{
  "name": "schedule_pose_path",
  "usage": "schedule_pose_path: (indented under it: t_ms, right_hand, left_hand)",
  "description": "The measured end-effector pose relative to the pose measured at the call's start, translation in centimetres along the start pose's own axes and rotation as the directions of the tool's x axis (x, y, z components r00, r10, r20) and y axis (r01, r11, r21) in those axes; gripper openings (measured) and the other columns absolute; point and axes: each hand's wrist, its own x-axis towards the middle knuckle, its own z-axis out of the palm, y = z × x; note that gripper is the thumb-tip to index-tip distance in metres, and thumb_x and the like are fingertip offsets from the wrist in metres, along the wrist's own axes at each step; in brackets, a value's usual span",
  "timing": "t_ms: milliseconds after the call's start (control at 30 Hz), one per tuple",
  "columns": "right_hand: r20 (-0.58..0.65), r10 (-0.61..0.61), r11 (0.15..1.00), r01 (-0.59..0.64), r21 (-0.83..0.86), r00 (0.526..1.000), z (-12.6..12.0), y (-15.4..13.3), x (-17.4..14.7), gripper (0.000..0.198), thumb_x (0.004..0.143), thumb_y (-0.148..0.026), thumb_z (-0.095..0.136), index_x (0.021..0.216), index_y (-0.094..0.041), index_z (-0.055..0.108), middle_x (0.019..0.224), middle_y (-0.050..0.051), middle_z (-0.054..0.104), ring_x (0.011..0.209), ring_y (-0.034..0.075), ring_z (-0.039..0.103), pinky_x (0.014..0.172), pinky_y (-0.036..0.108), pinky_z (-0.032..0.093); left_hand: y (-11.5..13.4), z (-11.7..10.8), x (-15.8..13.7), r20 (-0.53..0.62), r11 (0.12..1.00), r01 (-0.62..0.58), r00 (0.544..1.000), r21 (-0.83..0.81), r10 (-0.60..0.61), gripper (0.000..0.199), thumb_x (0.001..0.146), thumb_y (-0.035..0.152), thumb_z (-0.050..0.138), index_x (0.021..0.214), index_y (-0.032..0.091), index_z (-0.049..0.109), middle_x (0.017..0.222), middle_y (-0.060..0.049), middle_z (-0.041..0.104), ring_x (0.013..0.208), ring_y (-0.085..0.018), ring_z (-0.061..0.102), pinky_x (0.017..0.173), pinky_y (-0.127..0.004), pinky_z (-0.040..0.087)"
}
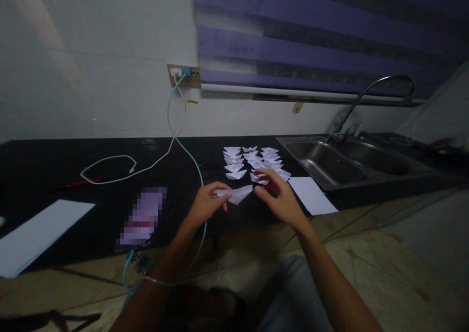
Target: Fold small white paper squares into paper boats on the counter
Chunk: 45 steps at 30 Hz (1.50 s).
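A white folded paper boat (240,194) is pinched at its left end by my left hand (209,202), above the front of the black counter. My right hand (275,195) is beside the boat's right tip, thumb and fingers spread apart in a curve. Whether its thumb touches the tip I cannot tell. Behind my hands, several finished paper boats (233,162) stand in rows on the counter, and my right fingers hide part of the nearest ones. A stack of white paper (311,195) lies just right of my right hand.
A steel double sink (322,163) with a curved tap (361,97) is at the right. On the left lie a phone (142,217) with blurred screen, white sheets (44,232), a red pen (84,182) and a white cable (110,157). A teal cable (186,148) crosses beside my left hand.
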Motion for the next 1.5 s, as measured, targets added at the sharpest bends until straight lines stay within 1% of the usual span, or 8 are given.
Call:
schedule_pose_path:
  t_ms: [133, 400, 600, 700, 800, 933, 1167, 1500]
  right_hand:
    - [0.149, 0.140, 0.974, -0.164, 0.158, 0.979, 2.4, 2.6, -0.4, 0.043, 0.075, -0.035, 0.077, 0.114, -0.019, 0.066, 0.106, 0.006, 0.068, 0.082, 0.016, 0.064, 0.069, 0.027, 0.053]
    - [-0.070, 0.267, 0.897, -0.221, 0.383, 0.961, 4.5, 5.1, -0.4, 0.027, 0.069, -0.036, 0.080, 0.082, -0.015, 0.069, 0.066, 0.001, 0.065, 0.057, 0.014, 0.060, 0.054, 0.025, 0.047]
    - [-0.088, 0.261, 0.890, -0.205, 0.408, 0.961, 4.8, 4.3, -0.8, 0.033, 0.073, -0.032, 0.078, 0.102, -0.016, 0.071, 0.078, 0.003, 0.070, 0.057, 0.013, 0.061, 0.054, 0.025, 0.050]
    - [-0.101, 0.198, 0.941, -0.160, 0.297, 0.975, 5.1, 3.9, -1.1, 0.037, 0.080, -0.029, 0.072, 0.116, -0.020, 0.070, 0.095, 0.007, 0.072, 0.066, 0.015, 0.064, 0.058, 0.025, 0.053]
    - [-0.146, -0.020, 0.995, 0.034, 0.094, 0.989, 5.2, 3.7, -1.3, 0.030, 0.086, -0.024, 0.064, 0.115, -0.022, 0.071, 0.110, 0.009, 0.068, 0.095, 0.019, 0.065, 0.079, 0.031, 0.055]
    - [-0.178, -0.237, 0.960, 0.202, -0.194, 0.955, 5.6, 3.5, -1.4, 0.034, 0.090, -0.017, 0.056, 0.121, -0.026, 0.067, 0.125, 0.010, 0.059, 0.116, 0.021, 0.057, 0.099, 0.039, 0.048]
    - [-0.163, -0.358, 0.882, 0.275, -0.383, 0.919, 6.0, 3.6, -1.9, 0.044, 0.090, -0.009, 0.054, 0.129, -0.029, 0.060, 0.134, 0.012, 0.054, 0.125, 0.025, 0.050, 0.099, 0.045, 0.048]
    - [-0.197, -0.360, 0.901, 0.285, -0.326, 0.912, 6.4, 2.6, -1.4, 0.032, 0.090, -0.010, 0.054, 0.116, -0.024, 0.064, 0.131, 0.012, 0.057, 0.124, 0.024, 0.053, 0.101, 0.044, 0.048]
  left_hand:
    - [0.4, -0.1, -0.1, 0.013, 1.000, 0.020, 1.000, -0.004, -0.020, 0.016, 0.073, 0.022, 0.072, 0.086, 0.014, 0.067, 0.055, 0.002, 0.067, 0.048, -0.013, 0.063, 0.048, -0.020, 0.045]
    - [-0.7, 0.1, -0.1, 0.194, 0.997, 0.025, 0.981, -0.078, -0.009, 0.038, 0.071, 0.035, 0.077, 0.099, 0.013, 0.066, 0.078, -0.004, 0.072, 0.056, -0.013, 0.064, 0.053, -0.023, 0.050]
    - [-0.8, 0.3, 0.0, 0.407, 0.986, 0.011, 0.910, 0.164, -0.078, 0.037, 0.089, 0.043, 0.057, 0.075, 0.011, 0.070, 0.065, -0.004, 0.069, 0.054, -0.012, 0.059, 0.056, -0.022, 0.046]
    - [-0.8, 0.2, -0.1, 0.448, 0.975, -0.024, 0.891, 0.221, -0.080, 0.042, 0.091, 0.045, 0.054, 0.074, 0.012, 0.071, 0.066, -0.005, 0.069, 0.057, -0.013, 0.060, 0.058, -0.022, 0.045]
    - [-0.9, 0.1, 0.0, 0.469, 0.965, -0.049, 0.880, 0.258, -0.081, 0.047, 0.092, 0.047, 0.051, 0.068, 0.012, 0.071, 0.061, -0.005, 0.068, 0.056, -0.014, 0.060, 0.058, -0.023, 0.044]
    - [-1.1, 0.1, 0.1, 0.461, 0.957, -0.066, 0.884, 0.284, -0.075, 0.051, 0.093, 0.049, 0.048, 0.066, 0.013, 0.071, 0.058, -0.005, 0.066, 0.056, -0.015, 0.060, 0.061, -0.024, 0.045]
    - [-1.3, 0.1, 0.3, 0.461, 0.969, -0.075, 0.886, 0.234, -0.043, 0.049, 0.093, 0.048, 0.049, 0.064, 0.014, 0.069, 0.060, -0.004, 0.067, 0.057, -0.015, 0.062, 0.064, -0.024, 0.046]
    - [-2.4, -0.1, 0.5, 0.484, 0.988, -0.045, 0.874, 0.148, -0.033, 0.052, 0.093, 0.051, 0.048, 0.066, 0.014, 0.072, 0.064, -0.004, 0.070, 0.062, -0.016, 0.065, 0.068, -0.025, 0.048]
